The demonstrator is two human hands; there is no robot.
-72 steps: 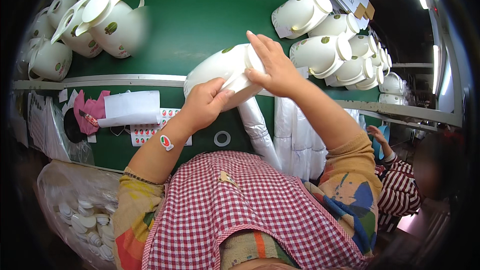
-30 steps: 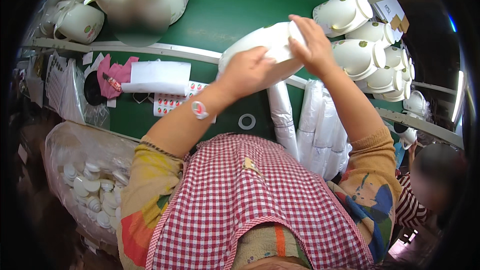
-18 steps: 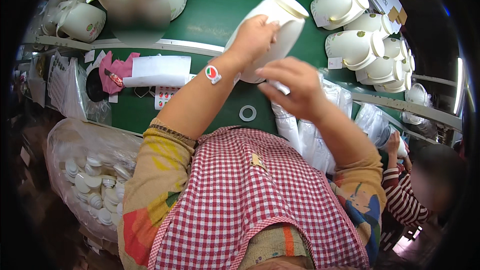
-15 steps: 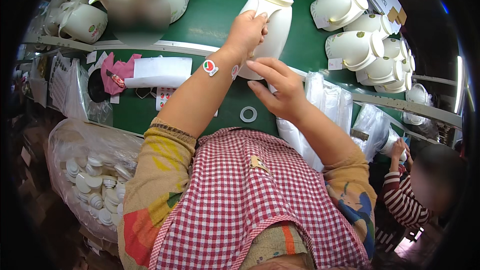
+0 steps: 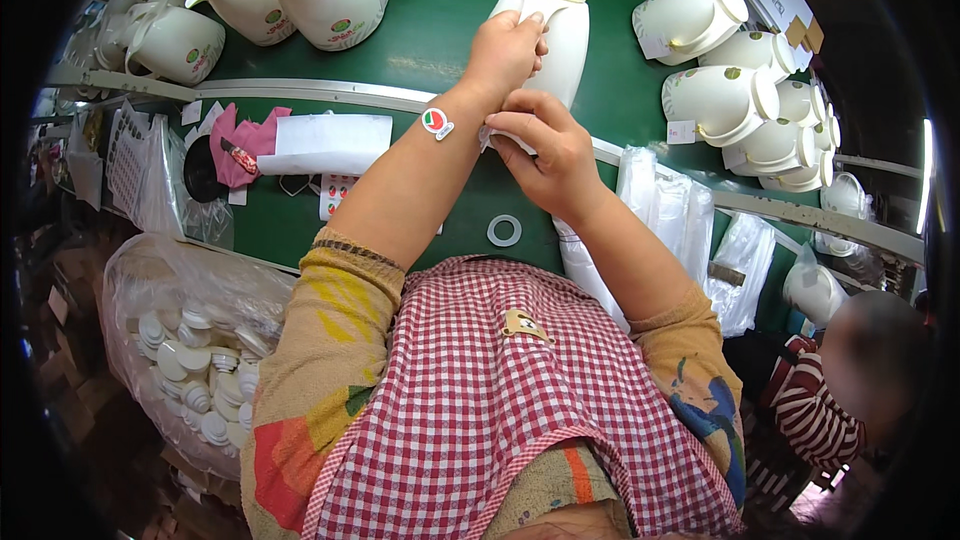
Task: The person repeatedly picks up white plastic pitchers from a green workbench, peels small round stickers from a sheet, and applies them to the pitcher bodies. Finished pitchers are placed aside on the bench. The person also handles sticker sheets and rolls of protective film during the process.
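Note:
A white plastic jug (image 5: 566, 40) is on the green table in front of me, its round rimmed end pointing away. My left hand (image 5: 507, 48) is closed on the jug's handle, most of which the fingers hide. On my left forearm is a round red, green and white sticker (image 5: 437, 124). Beside that wrist, my right hand (image 5: 545, 152) pinches a small whitish sticker (image 5: 486, 137) between thumb and fingertips, close to the forearm's skin. The fingers partly cover this sticker.
Several decorated white jugs (image 5: 335, 0) stand at the far left; more jugs (image 5: 712, 100) lie at the right. Nearer are a pink cloth (image 5: 238, 145), white paper (image 5: 330, 145), a tape ring (image 5: 504, 231), plastic bags (image 5: 655, 205) and a bag of white lids (image 5: 190, 360). A co-worker (image 5: 815, 405) sits lower right.
My right hand's fingers have closed in a pinch on the second sticker at my left wrist. The left hand keeps its hold on the jug's handle. The whole view has shifted slightly.

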